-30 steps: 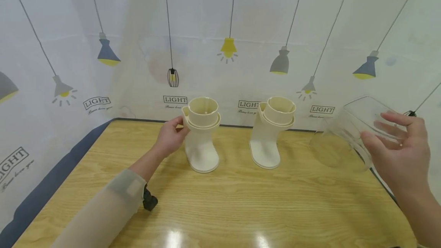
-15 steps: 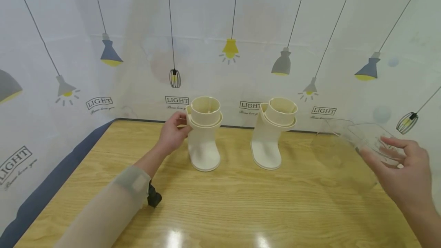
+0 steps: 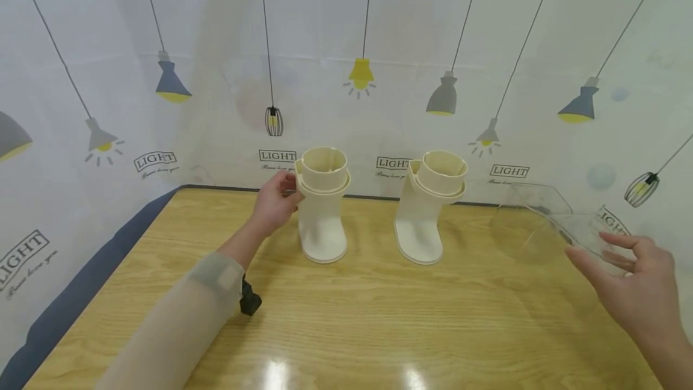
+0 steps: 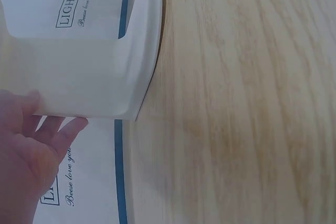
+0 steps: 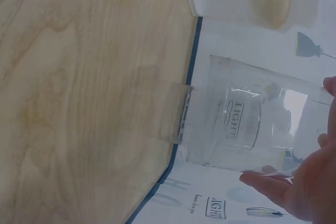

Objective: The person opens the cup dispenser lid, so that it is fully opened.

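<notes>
Two cream plastic stands with round ring tops and rounded feet are upright on the table. My left hand (image 3: pixel 275 204) grips the upper left side of the left stand (image 3: pixel 320 215); in the left wrist view the thumb lies on the cream wall (image 4: pixel 79 72) and the fingers reach behind it. The right stand (image 3: pixel 419 221) is untouched. On the right, my right hand (image 3: pixel 639 284) holds a clear plastic container (image 5: pixel 231 114) between thumb and fingers, tilted, over the table's right side. In the right wrist view a narrower clear part lies beyond its lower end.
Another clear rimmed shape (image 3: pixel 522 218) shows behind the held container; its outline is faint. The wooden table (image 3: pixel 346 324) ends at a dark blue edge against a backdrop (image 3: pixel 325 29) printed with lamps.
The clear container in my right hand has come down and tilted, baring more backdrop. My left hand and the left stand have shifted slightly back. The right stand stays put.
</notes>
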The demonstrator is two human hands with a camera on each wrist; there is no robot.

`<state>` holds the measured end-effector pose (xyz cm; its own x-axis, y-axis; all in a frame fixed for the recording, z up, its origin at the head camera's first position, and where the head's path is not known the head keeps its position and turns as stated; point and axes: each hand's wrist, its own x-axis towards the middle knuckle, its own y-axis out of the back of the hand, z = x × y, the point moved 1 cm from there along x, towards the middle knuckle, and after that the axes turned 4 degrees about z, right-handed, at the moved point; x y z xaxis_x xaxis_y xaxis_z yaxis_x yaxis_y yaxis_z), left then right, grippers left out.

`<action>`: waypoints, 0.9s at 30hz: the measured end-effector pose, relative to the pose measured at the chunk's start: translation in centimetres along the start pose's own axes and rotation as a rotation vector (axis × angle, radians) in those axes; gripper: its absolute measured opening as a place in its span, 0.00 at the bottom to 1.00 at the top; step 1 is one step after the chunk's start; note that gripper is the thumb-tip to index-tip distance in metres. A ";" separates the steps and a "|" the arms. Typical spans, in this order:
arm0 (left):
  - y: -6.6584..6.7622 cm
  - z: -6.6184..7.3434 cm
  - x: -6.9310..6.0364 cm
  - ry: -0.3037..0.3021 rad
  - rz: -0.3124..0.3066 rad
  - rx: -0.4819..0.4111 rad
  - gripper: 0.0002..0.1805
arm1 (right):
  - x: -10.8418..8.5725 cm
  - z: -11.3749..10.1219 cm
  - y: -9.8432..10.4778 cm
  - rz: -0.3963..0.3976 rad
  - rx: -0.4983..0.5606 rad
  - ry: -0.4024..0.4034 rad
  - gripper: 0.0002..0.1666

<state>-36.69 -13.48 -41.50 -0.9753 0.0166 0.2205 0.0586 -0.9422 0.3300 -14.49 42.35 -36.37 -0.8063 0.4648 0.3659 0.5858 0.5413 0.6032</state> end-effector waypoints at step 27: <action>-0.5 -0.4 1.2 0.022 -0.006 -0.059 0.21 | 1.2 2.7 -1.6 -0.149 -0.225 -0.097 0.60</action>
<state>-37.98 -13.09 -41.81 -0.9800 0.0161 0.1984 0.0402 -0.9602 0.2765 -16.12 43.91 -38.82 -0.8640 0.4628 0.1983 0.4198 0.4448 0.7911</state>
